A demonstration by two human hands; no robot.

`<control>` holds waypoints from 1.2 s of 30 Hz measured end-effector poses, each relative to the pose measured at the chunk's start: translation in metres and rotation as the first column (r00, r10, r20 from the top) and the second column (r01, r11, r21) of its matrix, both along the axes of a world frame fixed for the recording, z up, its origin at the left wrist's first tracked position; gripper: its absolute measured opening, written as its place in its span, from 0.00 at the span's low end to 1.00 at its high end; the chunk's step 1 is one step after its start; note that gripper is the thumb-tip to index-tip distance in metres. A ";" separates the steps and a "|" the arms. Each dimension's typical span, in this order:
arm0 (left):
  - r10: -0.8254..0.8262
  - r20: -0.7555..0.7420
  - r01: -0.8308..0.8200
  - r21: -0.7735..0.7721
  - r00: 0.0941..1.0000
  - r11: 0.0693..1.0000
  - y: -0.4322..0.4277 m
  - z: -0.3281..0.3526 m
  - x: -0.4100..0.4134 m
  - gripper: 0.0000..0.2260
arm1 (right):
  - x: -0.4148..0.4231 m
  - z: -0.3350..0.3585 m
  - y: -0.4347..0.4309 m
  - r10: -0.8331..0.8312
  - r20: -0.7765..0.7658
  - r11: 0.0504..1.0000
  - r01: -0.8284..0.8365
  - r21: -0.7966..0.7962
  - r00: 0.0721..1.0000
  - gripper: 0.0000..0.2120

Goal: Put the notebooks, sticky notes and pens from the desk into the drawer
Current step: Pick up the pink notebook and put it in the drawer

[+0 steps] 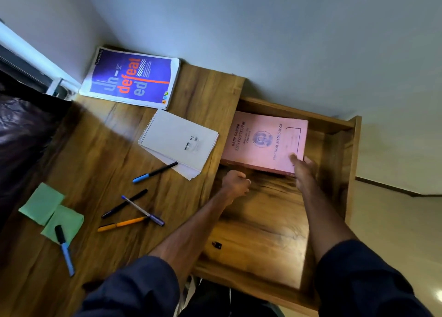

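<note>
A pink record book (263, 142) lies tilted in the far part of the open wooden drawer (351, 163). My right hand (302, 167) grips its near right corner, thumb on the cover. My left hand (235, 184) is curled into a fist at the drawer's left edge, holding nothing that I can see. On the desk (100, 134) lie a blue notebook (130, 77), a white spiral notebook (179, 140), two green sticky notes (51, 211) and several pens: a blue-capped one (155, 172), a crossed group (131, 210) and a marker (64, 249).
A small dark lock (217, 245) sits at the drawer's near left. A dark glossy object (21, 130) lies along the desk's left side. The grey wall stands just behind desk and drawer, and pale floor shows to the right.
</note>
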State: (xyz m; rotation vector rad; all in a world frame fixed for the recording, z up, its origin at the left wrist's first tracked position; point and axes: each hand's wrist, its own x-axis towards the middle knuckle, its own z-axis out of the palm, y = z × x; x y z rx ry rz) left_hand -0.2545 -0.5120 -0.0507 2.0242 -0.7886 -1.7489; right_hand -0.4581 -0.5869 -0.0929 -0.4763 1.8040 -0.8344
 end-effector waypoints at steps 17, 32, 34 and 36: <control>-0.315 0.357 0.353 -0.045 0.879 0.935 -0.028 -0.051 0.016 0.52 | 0.018 -0.053 0.014 0.546 -0.687 0.795 -0.554 0.245 0.480 0.43; -0.415 0.331 0.467 -0.094 0.848 0.879 -0.036 -0.059 0.020 0.51 | 0.007 -0.048 0.019 0.500 -0.675 0.833 -0.513 0.206 0.542 0.43; -0.430 0.328 0.481 -0.091 0.841 0.872 -0.036 -0.060 0.022 0.52 | 0.007 -0.049 0.019 0.503 -0.682 0.831 -0.514 0.213 0.531 0.43; -0.443 0.316 0.490 -0.086 0.839 0.867 -0.037 -0.059 0.024 0.52 | 0.007 -0.050 0.019 0.508 -0.681 0.827 -0.518 0.216 0.527 0.43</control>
